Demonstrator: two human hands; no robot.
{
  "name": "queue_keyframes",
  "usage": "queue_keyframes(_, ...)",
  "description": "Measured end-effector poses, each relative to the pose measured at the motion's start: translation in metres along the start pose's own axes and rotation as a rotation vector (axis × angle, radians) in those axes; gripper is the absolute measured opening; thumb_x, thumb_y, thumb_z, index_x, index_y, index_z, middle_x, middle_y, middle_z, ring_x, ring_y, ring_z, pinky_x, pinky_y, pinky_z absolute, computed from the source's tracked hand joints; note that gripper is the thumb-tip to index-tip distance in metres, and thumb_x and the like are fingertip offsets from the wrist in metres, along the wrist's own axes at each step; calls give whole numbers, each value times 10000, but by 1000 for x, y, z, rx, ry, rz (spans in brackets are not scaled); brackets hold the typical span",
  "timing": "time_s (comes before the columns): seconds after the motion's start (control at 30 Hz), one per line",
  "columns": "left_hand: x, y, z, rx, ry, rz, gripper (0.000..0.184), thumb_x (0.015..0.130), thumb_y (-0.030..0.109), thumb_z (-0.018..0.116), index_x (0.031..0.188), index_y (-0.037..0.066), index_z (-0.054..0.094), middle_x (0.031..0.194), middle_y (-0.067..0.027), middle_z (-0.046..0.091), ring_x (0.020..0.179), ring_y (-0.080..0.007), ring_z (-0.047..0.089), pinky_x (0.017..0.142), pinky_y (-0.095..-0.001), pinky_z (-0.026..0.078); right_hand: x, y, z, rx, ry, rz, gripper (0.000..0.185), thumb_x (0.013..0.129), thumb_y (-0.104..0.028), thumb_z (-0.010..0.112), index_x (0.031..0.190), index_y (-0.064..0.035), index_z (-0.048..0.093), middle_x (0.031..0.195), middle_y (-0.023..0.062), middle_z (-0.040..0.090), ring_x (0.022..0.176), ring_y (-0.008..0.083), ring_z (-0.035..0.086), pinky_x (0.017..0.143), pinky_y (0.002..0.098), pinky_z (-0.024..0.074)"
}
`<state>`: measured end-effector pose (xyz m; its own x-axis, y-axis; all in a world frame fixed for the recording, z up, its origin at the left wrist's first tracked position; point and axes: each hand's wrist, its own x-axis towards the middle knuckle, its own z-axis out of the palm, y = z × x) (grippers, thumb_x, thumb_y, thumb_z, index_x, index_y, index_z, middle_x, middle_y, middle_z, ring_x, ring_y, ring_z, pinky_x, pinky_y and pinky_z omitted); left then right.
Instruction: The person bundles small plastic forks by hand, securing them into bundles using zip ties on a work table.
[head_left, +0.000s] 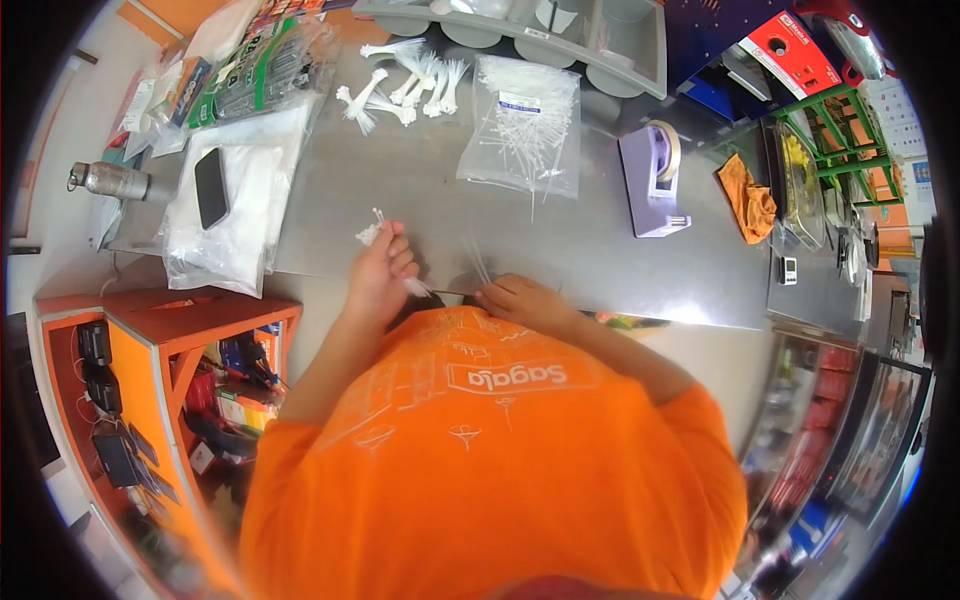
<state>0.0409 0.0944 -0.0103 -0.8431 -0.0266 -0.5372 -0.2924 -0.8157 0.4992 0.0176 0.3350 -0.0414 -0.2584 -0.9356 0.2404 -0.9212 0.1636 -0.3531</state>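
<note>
My left hand (384, 262) is closed around a small bundle of white cable ties (370, 233); their heads stick out above the fist and the thin tails show below it. At the table's front edge, my right hand (515, 300) has its fingers together around a few loose white cable ties (478, 262), blurred and pointing away from me. Beyond my hands lie several bunched white cable ties (430, 82). To their right is a clear plastic bag (522, 130) full of loose ones, with a few poking out of its near end.
A lilac tape dispenser (645, 185) and an orange cloth (747, 200) are on the right. On the left, a phone (211, 188) rests on white plastic packs (235, 240), near a metal bottle (112, 181). A grey divided tray (540, 40) stands at the back.
</note>
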Motion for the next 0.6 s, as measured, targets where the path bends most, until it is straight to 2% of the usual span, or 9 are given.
queue_keyframes(0.1,4,-2,3,-10,2,11,187,930,271,421,879,105,490,613,62,325,471,-36,259,461,-186,265,-14,0,6,-94,-89,6,243,782,-136,521,975,11,532,1009,110,523,940,252,514,814,332,436)
queue_keyframes(0.17,4,-2,2,120,-49,57,215,927,283,427,912,89,517,634,64,366,487,-39,318,473,-189,296,-10,-3,-9,91,78,142,194,769,-114,539,937,-21,563,928,93,548,871,249,540,758,329,452)
queue_keyframes(0.2,2,-1,6,119,-55,66,215,927,283,427,912,89,517,634,64,366,487,-39,318,473,-189,296,-3,-4,-22,83,80,136,194,769,-114,539,937,-21,563,928,93,548,871,249,540,758,329,452)
queue_keyframes(0.27,-3,-2,17,688,4,188,248,926,282,432,954,62,542,705,46,466,545,-47,419,516,-192,354,17,-12,-55,350,208,389,154,760,-88,563,909,-53,584,842,78,567,801,267,561,700,341,464)
queue_keyframes(0.3,-3,-5,21,692,-3,190,248,926,282,432,954,62,542,705,46,466,545,-47,419,516,-192,354,26,-16,-68,344,214,390,154,760,-88,563,909,-53,584,842,78,567,801,267,561,700,341,464)
queue_keyframes(0.37,0,-9,29,918,-268,356,261,923,271,434,964,42,552,809,-5,539,649,-76,497,574,-215,404,46,-24,-86,560,174,304,145,760,-68,575,904,-82,589,798,72,575,769,280,570,659,352,467)
queue_keyframes(0.4,-4,-7,39,922,-279,365,261,923,271,434,964,42,552,809,-5,539,649,-76,497,574,-215,404,53,-27,-89,548,183,302,145,760,-68,575,904,-82,589,798,72,575,769,280,570,659,352,467)
queue_keyframes(0.47,-22,1,59,912,-389,-43,243,917,246,440,974,33,544,880,-45,561,718,-87,505,610,-240,415,67,-32,-94,523,258,266,125,772,-77,576,897,-84,581,834,76,581,800,280,571,671,355,466)
queue_keyframes(0.6,-18,-12,36,737,-362,40,222,913,248,445,961,52,538,829,-25,539,694,-94,484,595,-242,399,72,-30,-83,408,378,221,130,759,-68,565,889,-67,569,854,84,580,799,284,571,674,354,467)
